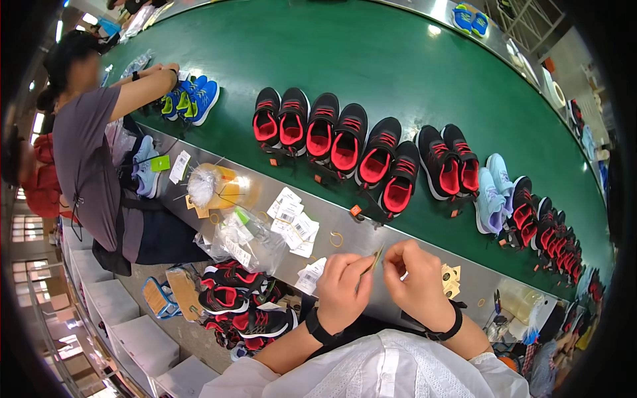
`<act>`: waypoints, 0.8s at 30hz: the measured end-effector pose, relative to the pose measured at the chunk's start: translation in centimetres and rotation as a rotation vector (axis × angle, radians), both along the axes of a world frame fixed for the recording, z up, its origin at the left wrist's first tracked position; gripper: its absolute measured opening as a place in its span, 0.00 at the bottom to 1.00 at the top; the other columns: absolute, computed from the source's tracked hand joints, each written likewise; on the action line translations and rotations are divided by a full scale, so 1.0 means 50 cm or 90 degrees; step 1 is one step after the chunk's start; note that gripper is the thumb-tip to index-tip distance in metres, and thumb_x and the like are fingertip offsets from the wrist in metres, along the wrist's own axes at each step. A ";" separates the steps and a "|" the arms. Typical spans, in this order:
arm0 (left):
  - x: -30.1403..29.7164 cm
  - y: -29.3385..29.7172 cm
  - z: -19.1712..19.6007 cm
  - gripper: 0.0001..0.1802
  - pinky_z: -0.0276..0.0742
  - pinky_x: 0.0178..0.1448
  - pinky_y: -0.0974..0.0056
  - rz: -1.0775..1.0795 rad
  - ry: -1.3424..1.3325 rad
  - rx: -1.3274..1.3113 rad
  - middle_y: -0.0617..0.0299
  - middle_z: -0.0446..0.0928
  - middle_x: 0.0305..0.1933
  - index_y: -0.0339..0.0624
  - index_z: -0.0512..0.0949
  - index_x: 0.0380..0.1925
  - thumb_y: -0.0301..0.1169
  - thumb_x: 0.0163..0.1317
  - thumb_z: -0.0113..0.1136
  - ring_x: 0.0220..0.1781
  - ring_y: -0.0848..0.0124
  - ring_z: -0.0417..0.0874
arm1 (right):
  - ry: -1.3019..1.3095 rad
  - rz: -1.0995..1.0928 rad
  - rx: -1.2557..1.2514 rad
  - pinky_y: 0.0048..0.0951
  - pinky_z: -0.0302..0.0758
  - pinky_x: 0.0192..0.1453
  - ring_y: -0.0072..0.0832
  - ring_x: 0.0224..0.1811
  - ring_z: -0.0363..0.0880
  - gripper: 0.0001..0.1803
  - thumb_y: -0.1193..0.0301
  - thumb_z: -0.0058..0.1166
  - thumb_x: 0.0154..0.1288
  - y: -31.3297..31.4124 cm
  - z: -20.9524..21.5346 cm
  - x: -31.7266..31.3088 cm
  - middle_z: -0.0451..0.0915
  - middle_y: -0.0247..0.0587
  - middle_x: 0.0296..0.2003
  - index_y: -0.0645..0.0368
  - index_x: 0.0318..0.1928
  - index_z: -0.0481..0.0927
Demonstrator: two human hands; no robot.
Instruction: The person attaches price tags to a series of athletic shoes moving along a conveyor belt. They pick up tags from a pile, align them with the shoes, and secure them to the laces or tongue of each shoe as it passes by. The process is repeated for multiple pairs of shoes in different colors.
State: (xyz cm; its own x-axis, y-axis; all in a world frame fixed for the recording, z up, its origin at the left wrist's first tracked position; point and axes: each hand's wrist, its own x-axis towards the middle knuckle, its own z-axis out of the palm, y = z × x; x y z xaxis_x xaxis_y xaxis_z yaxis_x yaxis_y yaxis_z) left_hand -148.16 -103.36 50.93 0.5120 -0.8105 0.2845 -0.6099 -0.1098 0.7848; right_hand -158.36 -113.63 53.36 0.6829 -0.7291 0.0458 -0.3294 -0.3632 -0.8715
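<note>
Two hands meet at lower centre of frame over the steel counter [345,222] edge: left hand [340,288] and right hand [417,284] both pinch one small tan paper tag [377,257] between fingertips. Loose white barcode labels [293,224] lie up-left of them. Black-and-red sneakers [345,142] line the green conveyor belt [398,73] across mid frame. Another person's arm reaches blue sneakers [192,99], upper left.

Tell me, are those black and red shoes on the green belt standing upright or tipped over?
Upright. The black and red shoes rest on their soles on the green belt, red linings facing up.
</note>
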 end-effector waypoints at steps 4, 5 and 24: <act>-0.012 -0.008 -0.002 0.13 0.72 0.36 0.61 0.019 0.108 0.028 0.55 0.76 0.34 0.38 0.77 0.36 0.18 0.48 0.61 0.33 0.59 0.76 | -0.001 0.035 -0.015 0.27 0.74 0.26 0.31 0.21 0.79 0.08 0.84 0.54 0.50 -0.011 0.006 -0.011 0.77 0.41 0.22 0.63 0.31 0.71; -0.012 -0.011 0.000 0.12 0.72 0.36 0.61 0.011 0.101 0.025 0.55 0.76 0.35 0.38 0.77 0.35 0.18 0.48 0.61 0.33 0.59 0.76 | -0.009 0.034 -0.011 0.30 0.74 0.26 0.34 0.21 0.78 0.09 0.84 0.54 0.50 -0.013 0.006 -0.013 0.76 0.42 0.21 0.62 0.32 0.71; -0.009 -0.042 0.003 0.04 0.69 0.34 0.74 -0.179 0.490 0.308 0.65 0.72 0.31 0.35 0.72 0.33 0.25 0.63 0.53 0.31 0.80 0.71 | 0.063 0.143 0.090 0.33 0.74 0.30 0.38 0.28 0.77 0.05 0.79 0.59 0.53 -0.059 -0.010 -0.091 0.77 0.43 0.32 0.62 0.32 0.78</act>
State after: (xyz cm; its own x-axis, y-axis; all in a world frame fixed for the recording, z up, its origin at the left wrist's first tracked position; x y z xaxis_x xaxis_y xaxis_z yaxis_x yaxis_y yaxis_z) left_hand -148.61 -105.46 51.10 0.1876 -0.8741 -0.4481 0.0025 -0.4558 0.8901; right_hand -162.93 -116.56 52.87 0.8241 -0.5534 -0.1206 -0.3401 -0.3132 -0.8867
